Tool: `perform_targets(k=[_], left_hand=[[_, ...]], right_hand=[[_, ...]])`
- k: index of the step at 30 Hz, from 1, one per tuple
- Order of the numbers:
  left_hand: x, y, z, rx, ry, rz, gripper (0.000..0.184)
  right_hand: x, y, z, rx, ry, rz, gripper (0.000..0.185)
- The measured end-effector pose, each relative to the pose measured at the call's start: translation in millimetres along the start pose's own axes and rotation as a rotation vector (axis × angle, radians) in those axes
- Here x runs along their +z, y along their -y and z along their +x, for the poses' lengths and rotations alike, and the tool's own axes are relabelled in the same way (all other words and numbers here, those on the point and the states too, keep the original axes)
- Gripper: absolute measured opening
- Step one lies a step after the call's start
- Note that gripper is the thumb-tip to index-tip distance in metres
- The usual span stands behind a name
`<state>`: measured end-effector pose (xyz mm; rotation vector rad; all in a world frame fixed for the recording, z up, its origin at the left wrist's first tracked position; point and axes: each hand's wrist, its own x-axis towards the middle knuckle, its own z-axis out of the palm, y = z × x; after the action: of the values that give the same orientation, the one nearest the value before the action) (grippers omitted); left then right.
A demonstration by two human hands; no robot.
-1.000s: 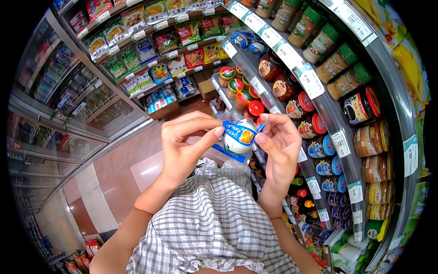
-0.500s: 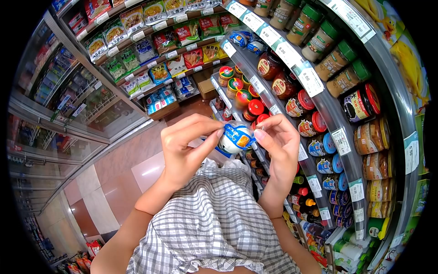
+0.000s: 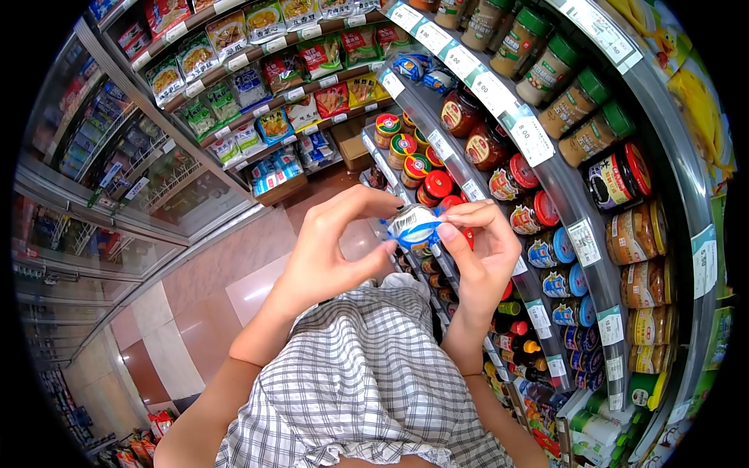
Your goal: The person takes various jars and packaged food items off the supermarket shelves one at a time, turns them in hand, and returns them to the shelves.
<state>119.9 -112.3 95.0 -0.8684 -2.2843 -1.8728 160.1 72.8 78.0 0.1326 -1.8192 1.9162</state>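
In front of my chest is a packaged egg (image 3: 415,228) in a clear, blue and white wrapper, its barcode side facing up. My right hand (image 3: 481,242) pinches the wrapper's right end between thumb and fingers. On the other side, my left hand (image 3: 331,246) has its thumb and index finger spread apart around the packet's left end. Whether those fingertips touch the wrapper is hard to tell. Behind the packet, red-lidded jars (image 3: 434,185) stand on the shelf. Similar blue packets (image 3: 421,69) lie higher up on that shelf.
Curved shelves with price tags (image 3: 533,139) and green-capped spice jars (image 3: 552,70) run along the right. Bagged foods (image 3: 320,54) fill the racks ahead. Glass-door cabinets (image 3: 117,171) line the left, beside the tiled floor (image 3: 207,327).
The packaged egg has turned, so its barcode shows instead of the orange picture. My left thumb and index finger have gone from a pinch to spread apart. My right hand still pinches the wrapper.
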Motion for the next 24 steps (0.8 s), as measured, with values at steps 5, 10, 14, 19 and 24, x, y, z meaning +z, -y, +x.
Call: perform_targets(k=[5,10,14,19,24], left_hand=[[-0.6,0.4,0.4,0.102,0.019,0.271,0.041],[-0.1,-2.5,3.4,0.200,0.011,0.296,0.043],[4.4,-7.0,2.7,0.146,0.035,0.223,0.040],[4.3,-5.9,3.6,0.102,0.047,0.177,0.035],[1.7,-6.8,4.4,0.112,0.076,0.167,0.032]], right_hand=[[4.9,-0.5,-0.1,-0.059,0.033,-0.034,0.015],[4.6,0.8,2.0,-0.109,0.067,-0.071,0.015],[7.8,0.6,2.6,-0.173,0.088,-0.154,0.016],[6.8,0.0,6.0,-0.255,0.116,-0.225,0.017],[7.7,-0.1,6.2,-0.279,0.123,-0.249,0.016]])
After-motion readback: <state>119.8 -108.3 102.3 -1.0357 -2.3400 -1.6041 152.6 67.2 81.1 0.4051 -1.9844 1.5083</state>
